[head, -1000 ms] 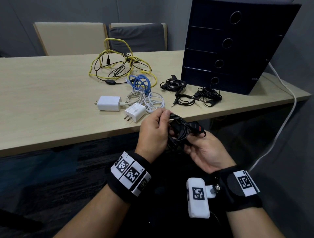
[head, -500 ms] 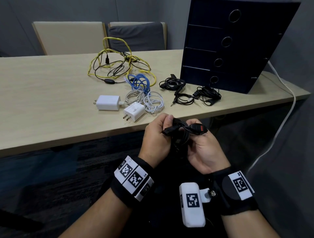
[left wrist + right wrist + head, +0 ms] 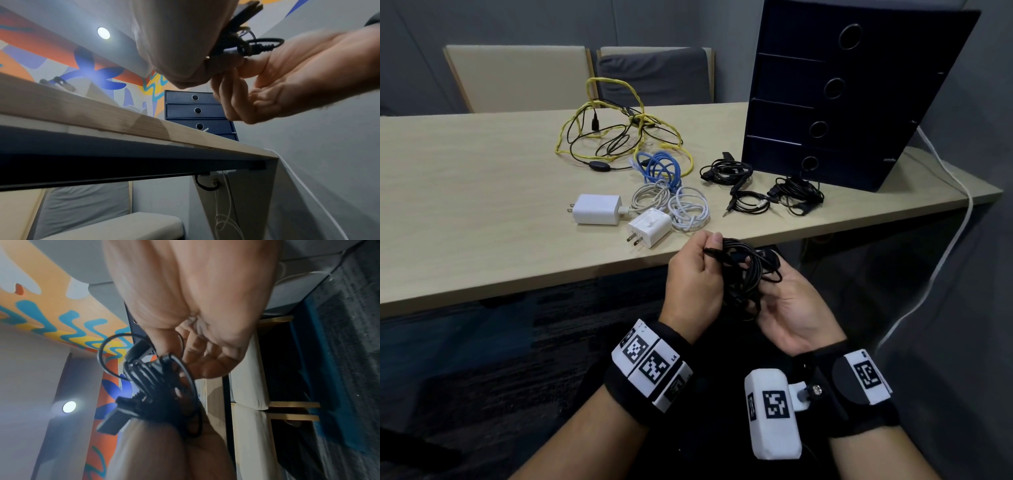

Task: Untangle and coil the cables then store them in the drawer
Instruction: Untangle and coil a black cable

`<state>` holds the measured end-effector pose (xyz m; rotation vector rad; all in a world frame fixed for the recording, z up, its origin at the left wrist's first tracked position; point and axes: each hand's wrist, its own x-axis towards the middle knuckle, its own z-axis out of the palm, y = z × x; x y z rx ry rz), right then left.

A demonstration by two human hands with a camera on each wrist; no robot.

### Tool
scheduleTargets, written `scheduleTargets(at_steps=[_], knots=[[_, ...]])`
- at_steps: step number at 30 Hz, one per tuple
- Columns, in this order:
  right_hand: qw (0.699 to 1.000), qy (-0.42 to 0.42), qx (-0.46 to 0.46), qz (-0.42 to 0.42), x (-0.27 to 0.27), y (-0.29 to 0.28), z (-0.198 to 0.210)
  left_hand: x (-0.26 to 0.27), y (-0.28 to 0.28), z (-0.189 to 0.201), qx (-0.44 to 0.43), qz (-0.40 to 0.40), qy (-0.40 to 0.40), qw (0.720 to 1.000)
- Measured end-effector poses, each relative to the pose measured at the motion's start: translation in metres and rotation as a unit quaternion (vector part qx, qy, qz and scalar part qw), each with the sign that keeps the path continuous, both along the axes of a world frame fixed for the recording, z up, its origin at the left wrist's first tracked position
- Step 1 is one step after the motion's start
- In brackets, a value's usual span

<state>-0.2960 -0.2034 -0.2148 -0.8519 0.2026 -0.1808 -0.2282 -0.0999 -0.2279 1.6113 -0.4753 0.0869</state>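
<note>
A coiled black cable [image 3: 748, 270] hangs between both hands just in front of the table's near edge. My left hand [image 3: 697, 274] grips the bundle from the left and pinches a plug end at its top. My right hand [image 3: 791, 308] lies palm up under the coil, with its thumb against the strands and its fingers curled beneath. The left wrist view shows the cable [image 3: 242, 45] pinched between the right hand [image 3: 287, 73] and the left hand [image 3: 176, 40]. In the right wrist view the black bundle [image 3: 156, 386] fills the centre. All drawers of the dark blue drawer unit [image 3: 835, 92] are closed.
On the wooden table [image 3: 482, 192] lie a tangle of yellow and black cables [image 3: 619, 133], a blue cable [image 3: 659, 168], two white chargers [image 3: 595, 209] with white coils [image 3: 688, 209], and three small black coils [image 3: 726, 169] near the drawer unit. Chairs stand behind the table.
The right hand has rolled palm up and now lies under the coil. The plug with the red tab is no longer on top. The left hand now pinches a plug end.
</note>
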Motion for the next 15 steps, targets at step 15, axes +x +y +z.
scheduleTargets(at_steps=[15], knots=[[0.984, 0.019, -0.166, -0.068, -0.008, 0.020, -0.018, -0.008, 0.024, -0.004, -0.015, 0.045, -0.019, 0.999]])
